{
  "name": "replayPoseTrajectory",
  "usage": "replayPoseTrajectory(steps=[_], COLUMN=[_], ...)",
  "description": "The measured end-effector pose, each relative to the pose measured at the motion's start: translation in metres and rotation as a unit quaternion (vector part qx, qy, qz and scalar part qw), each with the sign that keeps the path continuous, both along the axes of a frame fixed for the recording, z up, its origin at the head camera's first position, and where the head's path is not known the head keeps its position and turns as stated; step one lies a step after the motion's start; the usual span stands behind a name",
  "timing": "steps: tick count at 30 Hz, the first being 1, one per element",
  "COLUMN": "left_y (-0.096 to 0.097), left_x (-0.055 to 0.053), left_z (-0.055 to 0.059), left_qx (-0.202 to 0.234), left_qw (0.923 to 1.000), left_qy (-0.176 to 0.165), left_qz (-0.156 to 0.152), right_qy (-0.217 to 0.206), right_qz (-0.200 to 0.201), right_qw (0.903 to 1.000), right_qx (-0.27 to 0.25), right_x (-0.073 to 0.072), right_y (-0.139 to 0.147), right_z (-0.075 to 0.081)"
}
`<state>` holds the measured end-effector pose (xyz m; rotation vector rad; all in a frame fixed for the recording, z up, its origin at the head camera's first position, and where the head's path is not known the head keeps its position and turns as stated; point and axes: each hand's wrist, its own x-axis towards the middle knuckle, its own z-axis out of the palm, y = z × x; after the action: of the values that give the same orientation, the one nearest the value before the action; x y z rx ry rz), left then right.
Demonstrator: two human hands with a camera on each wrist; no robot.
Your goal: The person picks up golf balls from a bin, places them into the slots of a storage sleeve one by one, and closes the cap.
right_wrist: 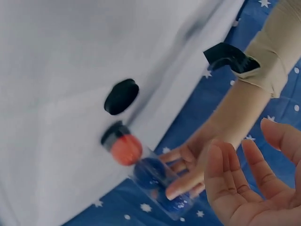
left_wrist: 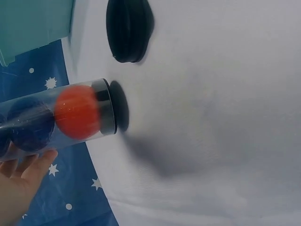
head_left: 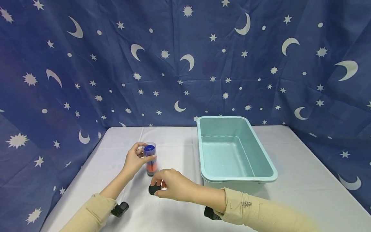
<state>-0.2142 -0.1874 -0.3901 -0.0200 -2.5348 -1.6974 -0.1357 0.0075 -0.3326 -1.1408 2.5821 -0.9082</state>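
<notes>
My left hand [head_left: 134,161] grips a clear tube [left_wrist: 28,96], thumb on one side and fingers on the other. Inside it an orange ball [left_wrist: 77,112] sits lowest, with blue balls [right_wrist: 150,173] stacked above. A dark cap [left_wrist: 106,106] closes the tube's lower end, close over the table with a shadow beside it. My right hand [head_left: 172,185] hovers over a round black lid [head_left: 153,189] on the tablecloth. In the right wrist view its fingers [right_wrist: 225,165] are loosely bent with nothing between them, and the lid [right_wrist: 121,96] lies apart from them.
A pale teal plastic bin [head_left: 237,178] stands on the white-covered table [head_left: 176,145], right of both hands. Nothing shows inside it. Black devices [head_left: 119,209] are worn at the wrists. A blue star-and-moon curtain [head_left: 162,80] surrounds the table's back and sides.
</notes>
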Motion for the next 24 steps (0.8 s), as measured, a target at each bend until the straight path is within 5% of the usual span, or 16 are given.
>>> replayPoseTrajectory(steps=[24], left_y=[-0.007], left_x=[0.006], left_z=[-0.012], left_qx=[0.007], left_qw=[1.0000], left_qy=[0.002], left_qz=[-0.002], right_qy=[0.051], right_qz=[-0.059], right_qw=[0.9910], right_qx=[0.108], right_x=[-0.033], right_y=[-0.031], right_z=[-0.059])
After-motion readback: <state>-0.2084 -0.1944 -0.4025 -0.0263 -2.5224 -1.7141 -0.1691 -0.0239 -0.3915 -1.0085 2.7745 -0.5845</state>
